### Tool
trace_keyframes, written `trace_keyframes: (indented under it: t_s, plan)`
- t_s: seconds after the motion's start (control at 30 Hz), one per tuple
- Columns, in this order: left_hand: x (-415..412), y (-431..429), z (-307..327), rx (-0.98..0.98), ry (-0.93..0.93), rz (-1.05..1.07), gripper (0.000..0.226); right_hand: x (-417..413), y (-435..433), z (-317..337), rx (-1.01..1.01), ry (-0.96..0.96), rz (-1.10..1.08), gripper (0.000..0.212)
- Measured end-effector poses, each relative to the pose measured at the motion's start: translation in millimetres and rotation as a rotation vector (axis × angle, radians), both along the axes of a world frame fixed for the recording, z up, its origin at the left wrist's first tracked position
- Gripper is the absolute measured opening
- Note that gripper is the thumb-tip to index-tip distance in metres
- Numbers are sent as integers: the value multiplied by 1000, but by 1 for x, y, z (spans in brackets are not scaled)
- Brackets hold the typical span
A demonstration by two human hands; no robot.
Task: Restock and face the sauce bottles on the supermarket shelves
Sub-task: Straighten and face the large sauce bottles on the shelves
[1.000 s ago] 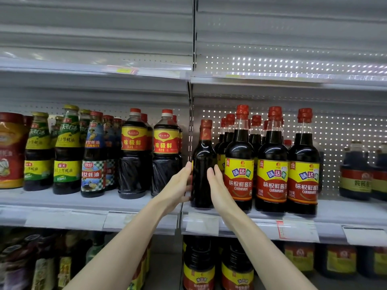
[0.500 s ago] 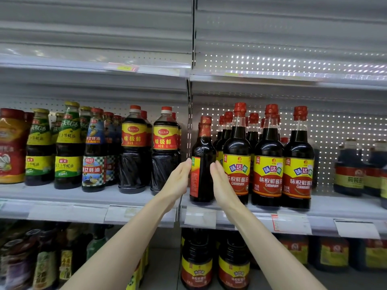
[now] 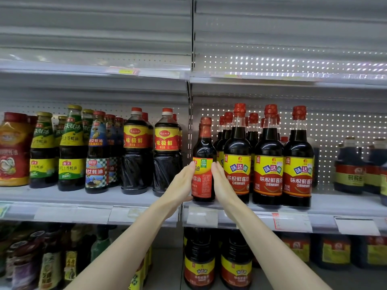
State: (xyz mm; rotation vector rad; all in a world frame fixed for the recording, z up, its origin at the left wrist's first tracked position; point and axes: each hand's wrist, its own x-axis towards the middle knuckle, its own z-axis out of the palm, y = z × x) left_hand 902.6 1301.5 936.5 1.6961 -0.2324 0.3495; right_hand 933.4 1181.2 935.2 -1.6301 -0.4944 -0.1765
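With my left hand [image 3: 180,185] and right hand [image 3: 223,183] flat, fingers straight, I press both sides of the soy sauce bottle [image 3: 204,151] at the near edge of the shelf [image 3: 345,203], just left of the red-capped bottles [image 3: 268,164]; it is likely heavy, slick glass, best held low.

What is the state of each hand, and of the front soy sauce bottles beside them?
Small soy sauce bottle: upright, capped, label nearly facing front.
Left hand: fingers straight, pressing the bottle's left side.
Right hand: fingers straight, pressing its right side.
Three tall soy sauce bottles: upright, capped, labels facing front.
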Motion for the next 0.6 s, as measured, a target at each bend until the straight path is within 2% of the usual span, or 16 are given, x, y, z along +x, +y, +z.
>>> trace_keyframes:
  t_s: [0.17, 0.33, 0.5, 0.6]
  plan:
    - [1, -1, -1, 19, -35, 48, 30, 0, 0, 1, 24, -5, 14, 60]
    - [1, -3, 9, -24, 30, 36, 49, -14, -6, -2, 12, -67, 17, 55]
    - [2, -5, 14, -114, 101, -4, 34, -16, -7, -2, 37, -61, 57, 37]
    - [0, -5, 12, -93, 82, -11, 33, -9, -6, -3, 17, -52, 51, 45]
